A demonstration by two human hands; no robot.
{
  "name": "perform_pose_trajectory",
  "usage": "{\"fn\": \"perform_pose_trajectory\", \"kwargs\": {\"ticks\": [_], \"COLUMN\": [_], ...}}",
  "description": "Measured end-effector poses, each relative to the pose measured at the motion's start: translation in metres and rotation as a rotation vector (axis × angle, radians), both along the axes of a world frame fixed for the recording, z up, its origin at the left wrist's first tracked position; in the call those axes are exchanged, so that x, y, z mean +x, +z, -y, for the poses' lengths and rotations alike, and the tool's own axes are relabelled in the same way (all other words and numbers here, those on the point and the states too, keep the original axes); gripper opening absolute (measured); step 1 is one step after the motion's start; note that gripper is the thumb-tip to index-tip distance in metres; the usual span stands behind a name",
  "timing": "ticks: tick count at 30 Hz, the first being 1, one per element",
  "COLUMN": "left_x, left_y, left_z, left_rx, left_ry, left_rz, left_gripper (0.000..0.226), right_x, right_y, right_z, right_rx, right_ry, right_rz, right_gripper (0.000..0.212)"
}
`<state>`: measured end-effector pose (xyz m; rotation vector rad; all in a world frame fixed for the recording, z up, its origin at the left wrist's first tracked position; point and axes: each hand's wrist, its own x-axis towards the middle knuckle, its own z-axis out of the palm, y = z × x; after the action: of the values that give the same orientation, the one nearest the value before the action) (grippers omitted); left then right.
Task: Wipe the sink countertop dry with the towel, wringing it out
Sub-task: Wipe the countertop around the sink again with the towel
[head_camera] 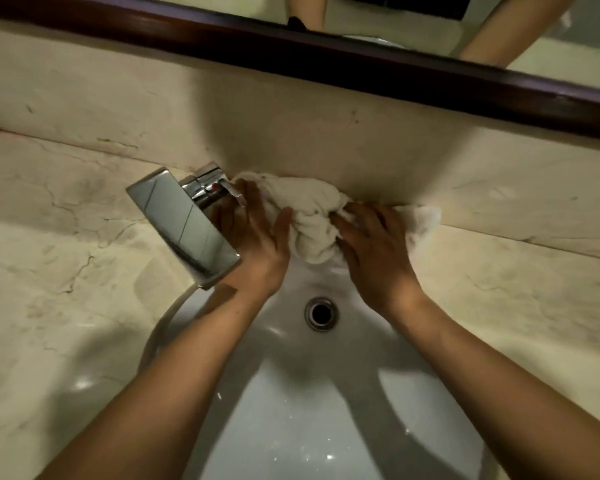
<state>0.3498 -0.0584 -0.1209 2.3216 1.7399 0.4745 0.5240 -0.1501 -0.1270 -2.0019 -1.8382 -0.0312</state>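
The fingers of the left hand [253, 233] lie fairly straight and a little spread, laid against the left part of the white towel [312, 220], with the thumb angled up along the cloth; they press rather than curl round it. The right hand [378, 247] has its fingers bent and sunk into the bunched folds on the towel's right part, gripping the fabric, though the fingertips are partly buried and cannot be made out singly. The towel is soft terry, crumpled into thick twisted ridges, and sits on the back strip of the tabletop [66, 271] against the backsplash [326, 133], its lower fold hanging over the rear rim of the sink [291, 427] and one end poking out past the right hand. The tabletop and backsplash are cream stone with faint grey veins and crack-like lines. The sink is a glossy white oval basin with a round metal drain [321, 314]. Just beside the left hand stands a chrome faucet [184, 223] with a flat, rectangular spout and a blocky handle bearing a small red mark. Above runs a dark wooden mirror frame [326, 60]. No writing can be read.
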Motion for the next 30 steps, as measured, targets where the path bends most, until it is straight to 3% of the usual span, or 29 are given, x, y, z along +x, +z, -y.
{"fn": "perform_pose_trajectory", "kwargs": {"ticks": [3, 5, 10, 17, 23, 26, 28, 30], "left_x": [0.005, 0.007, 0.044, 0.117, 0.132, 0.13, 0.139, 0.156], "left_y": [0.008, 0.012, 0.01, 0.011, 0.017, 0.029, 0.032, 0.03], "left_z": [0.008, 0.014, 0.044, 0.106, 0.143, 0.143, 0.142, 0.139], "left_rx": [-0.116, -0.1, -0.051, -0.177, -0.148, -0.076, 0.072, 0.095], "left_ry": [0.031, 0.008, -0.182, -0.4, -0.65, -0.701, -0.911, -1.112], "left_rz": [0.07, 0.012, -0.099, -0.051, -0.2, -0.135, -0.132, -0.261], "left_gripper": [0.074, 0.077, 0.078, 0.088, 0.087, 0.094, 0.102, 0.116], "right_x": [0.025, 0.047, 0.1, 0.151, 0.146, 0.141, 0.142, 0.146], "right_y": [0.003, 0.005, 0.006, 0.021, 0.03, 0.042, 0.048, 0.048], "right_z": [0.017, 0.032, 0.081, 0.18, 0.275, 0.28, 0.276, 0.27], "right_rx": [-0.033, -0.075, -0.097, -0.166, -0.22, -0.31, -0.385, -0.446], "right_ry": [0.01, -0.01, -0.031, -0.217, -0.28, -0.351, -0.371, -0.364], "right_rz": [0.016, 0.023, 0.079, 0.077, 0.035, -0.058, -0.07, -0.036], "right_gripper": [0.043, 0.044, 0.041, 0.044, 0.044, 0.066, 0.097, 0.115]}}
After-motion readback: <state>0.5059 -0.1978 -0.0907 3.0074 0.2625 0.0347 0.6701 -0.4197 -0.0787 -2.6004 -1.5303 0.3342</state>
